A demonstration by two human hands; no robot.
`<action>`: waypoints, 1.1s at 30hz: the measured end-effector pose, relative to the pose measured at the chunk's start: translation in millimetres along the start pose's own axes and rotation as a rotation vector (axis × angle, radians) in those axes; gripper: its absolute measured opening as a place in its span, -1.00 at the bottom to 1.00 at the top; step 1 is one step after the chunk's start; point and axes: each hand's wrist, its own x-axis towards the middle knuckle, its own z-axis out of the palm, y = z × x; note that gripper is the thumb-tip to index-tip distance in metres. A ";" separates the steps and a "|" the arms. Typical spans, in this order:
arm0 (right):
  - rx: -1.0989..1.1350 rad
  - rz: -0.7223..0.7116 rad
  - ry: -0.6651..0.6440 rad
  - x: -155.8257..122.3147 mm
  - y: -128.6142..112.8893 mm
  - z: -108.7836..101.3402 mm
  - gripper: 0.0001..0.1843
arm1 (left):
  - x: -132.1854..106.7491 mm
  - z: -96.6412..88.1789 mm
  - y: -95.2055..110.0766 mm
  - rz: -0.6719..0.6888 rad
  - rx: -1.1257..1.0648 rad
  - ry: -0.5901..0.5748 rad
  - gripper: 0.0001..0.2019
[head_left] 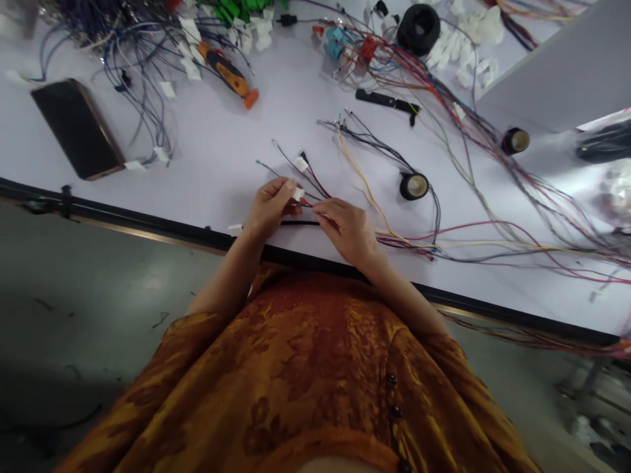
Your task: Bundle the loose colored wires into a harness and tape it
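Two grips, close together, on one thin bundle of red and black wires [306, 203]. With the left hand [270, 207], pinches a small white piece [298, 194] between thumb and forefinger; too small to tell connector from label. With the right hand [348, 226], pinches the wires just beside it, thumb and fingers pressed together, probably to steady such thin strands against twisting. Holds both pinches near the front edge of the white table [211, 151], likely for a short reach and a close look.

Just beyond the grip, away from the body, has loose wire ends with metal terminals [274, 142] spread apart, seemingly handy for telling one from another, with a white label [300, 164] among them. Between the grip and the table edge, has a black cable [300, 223], partly hidden by the right hand.

To the right of the grip, has a yellow wire [365, 180], then a roll of black tape [414, 186], by the look of it within easy reach of the right hand. Farther ahead, has a black hand tool [387, 102] to the right and an orange-and-black hand tool [229, 73] to the left. Well left of the grip, has a smartphone [79, 128], perhaps placed there to free the middle for handling wires
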 end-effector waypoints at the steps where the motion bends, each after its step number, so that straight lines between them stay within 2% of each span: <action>1: -0.040 0.012 -0.020 -4.3 -2.0 2.7 -0.75 | 1.6 0.3 -0.2 -0.005 0.006 0.007 -0.54; 4: -0.125 0.063 0.009 -12.2 -4.3 10.5 -0.71 | 5.6 1.9 -0.8 -0.001 0.040 0.023 -0.57; 10: -0.057 0.042 0.049 -22.2 -10.3 14.9 -0.66 | 6.0 2.9 1.6 0.061 0.103 0.020 -0.56; 13: 0.016 0.030 0.156 -14.6 -7.3 6.0 -0.68 | 4.6 2.7 3.7 0.075 0.081 0.015 -0.54; 15: 0.078 0.072 0.166 0.8 3.0 -1.0 -0.73 | 3.9 3.2 5.5 0.102 0.088 0.010 -0.54; 17: 0.183 0.140 0.032 21.6 19.2 -5.1 -0.81 | 3.0 4.6 7.7 0.151 0.124 0.012 -0.55; 20: 0.391 0.215 -0.276 48.5 43.0 -4.7 -0.83 | -0.1 7.7 10.5 0.233 0.198 0.025 -0.58; 22: 0.464 0.212 -0.342 56.4 50.7 -2.3 -0.87 | -3.9 10.1 11.2 0.296 0.234 0.072 -0.61; 24: 0.429 0.182 -0.260 55.5 50.6 -0.4 -0.93 | -8.3 12.3 10.1 0.380 0.273 0.163 -0.65; 27: 0.271 0.129 -0.070 45.4 44.0 1.1 -0.90 | -12.2 14.7 5.6 0.452 0.334 0.278 -0.69; 30: 0.167 0.079 0.032 36.1 40.3 2.4 -0.84 | -10.4 15.0 -0.3 0.414 0.346 0.315 -0.67; 33: 0.131 0.068 0.053 32.2 41.2 3.6 -0.79 | -4.7 13.7 -4.4 0.321 0.304 0.298 -0.59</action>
